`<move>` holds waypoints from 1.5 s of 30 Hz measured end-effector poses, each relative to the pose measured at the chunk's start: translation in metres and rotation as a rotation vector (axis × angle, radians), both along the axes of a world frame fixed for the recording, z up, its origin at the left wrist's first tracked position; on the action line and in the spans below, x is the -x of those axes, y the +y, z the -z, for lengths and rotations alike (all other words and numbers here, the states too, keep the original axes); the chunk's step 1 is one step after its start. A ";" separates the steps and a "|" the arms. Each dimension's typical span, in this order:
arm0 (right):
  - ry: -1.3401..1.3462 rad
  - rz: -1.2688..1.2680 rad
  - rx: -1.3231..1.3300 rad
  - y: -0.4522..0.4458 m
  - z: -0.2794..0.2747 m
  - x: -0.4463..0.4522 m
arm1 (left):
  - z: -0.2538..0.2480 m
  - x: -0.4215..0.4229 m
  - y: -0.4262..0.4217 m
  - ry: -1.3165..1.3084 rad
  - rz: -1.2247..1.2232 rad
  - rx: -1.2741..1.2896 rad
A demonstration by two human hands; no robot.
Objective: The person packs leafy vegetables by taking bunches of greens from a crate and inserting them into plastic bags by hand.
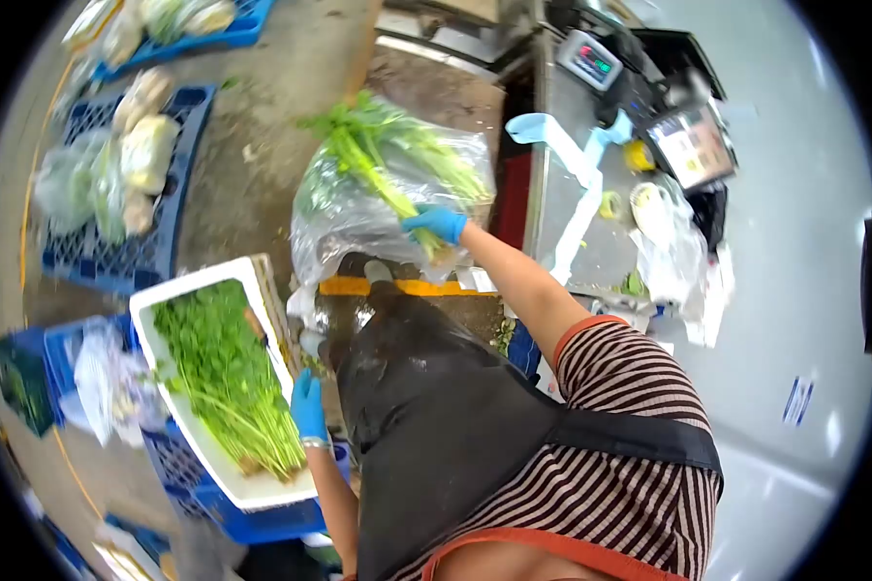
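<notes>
My right hand (438, 225), in a blue glove, is closed round the lower stalks of a celery bunch (363, 160). Its leaves point to the upper left, over a clear plastic bag (325, 218). More green stalks (446, 160) lie in or on the bag, just right of the held bunch. My left hand (308, 407), also gloved in blue, is beside the right edge of a white foam box (247, 499); its fingers look extended and I see nothing in them. Leafy greens with long stems (218, 368) fill much of the box.
Blue pallets (189, 145) with bagged vegetables (150, 150) are at the upper left. A metal table (562, 87) on the right carries a scale (589, 60), a light blue strip (586, 208), tape and plastic bags (664, 261). Blue crates (252, 518) stand under and beside the foam box.
</notes>
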State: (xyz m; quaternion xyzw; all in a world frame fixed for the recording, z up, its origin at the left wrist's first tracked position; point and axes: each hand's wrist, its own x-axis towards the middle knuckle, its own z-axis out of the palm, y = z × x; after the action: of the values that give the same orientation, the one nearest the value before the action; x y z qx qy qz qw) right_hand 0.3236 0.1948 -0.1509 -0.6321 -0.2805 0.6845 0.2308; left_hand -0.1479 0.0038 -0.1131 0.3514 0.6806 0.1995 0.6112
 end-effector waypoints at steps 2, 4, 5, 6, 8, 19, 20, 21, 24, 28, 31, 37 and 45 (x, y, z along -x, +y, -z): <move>-0.123 0.030 -0.128 -0.002 -0.004 0.000 | -0.007 0.005 0.005 0.038 0.038 -0.003; -0.568 -0.135 -0.125 0.006 -0.004 -0.004 | 0.006 0.017 0.007 0.023 0.061 -0.013; -0.785 -0.176 -0.177 0.010 0.005 -0.012 | 0.005 0.017 0.016 0.037 0.077 0.007; -1.000 -0.217 -0.223 0.011 0.017 -0.022 | -0.004 0.015 0.024 0.054 0.093 0.029; -1.208 -0.198 -0.268 0.010 0.036 -0.040 | -0.014 0.012 0.039 0.092 0.150 0.049; -0.976 -0.141 -0.398 -0.045 0.044 -0.057 | 0.038 -0.048 0.088 0.157 0.423 -0.108; -0.910 -0.121 -0.333 -0.048 0.033 -0.062 | 0.030 -0.068 0.097 0.179 0.412 -0.144; -0.843 -0.104 -0.270 -0.051 0.022 -0.067 | 0.029 -0.084 0.107 0.164 0.435 -0.129; -0.852 -0.109 -0.223 -0.055 0.009 -0.083 | 0.016 -0.139 0.140 0.140 0.504 -0.060; -0.840 -0.162 -0.330 -0.045 0.039 -0.102 | 0.055 -0.198 0.157 0.049 0.452 -0.066; -0.971 -0.253 -0.452 -0.024 0.057 -0.094 | 0.093 -0.236 0.161 -0.075 0.336 -0.145; -1.200 -0.560 -0.367 0.012 0.100 -0.078 | 0.132 -0.292 0.190 -0.274 0.144 0.195; -0.629 -0.183 -0.351 0.017 0.068 -0.122 | 0.164 -0.328 0.209 0.000 0.095 0.064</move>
State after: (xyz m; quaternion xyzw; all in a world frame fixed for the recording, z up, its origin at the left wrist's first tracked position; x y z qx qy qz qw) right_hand 0.4458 0.2115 -0.2192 -0.7344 -0.5063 0.4161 0.1762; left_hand 0.1798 0.2123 -0.2770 0.3635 0.6691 0.1483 0.6309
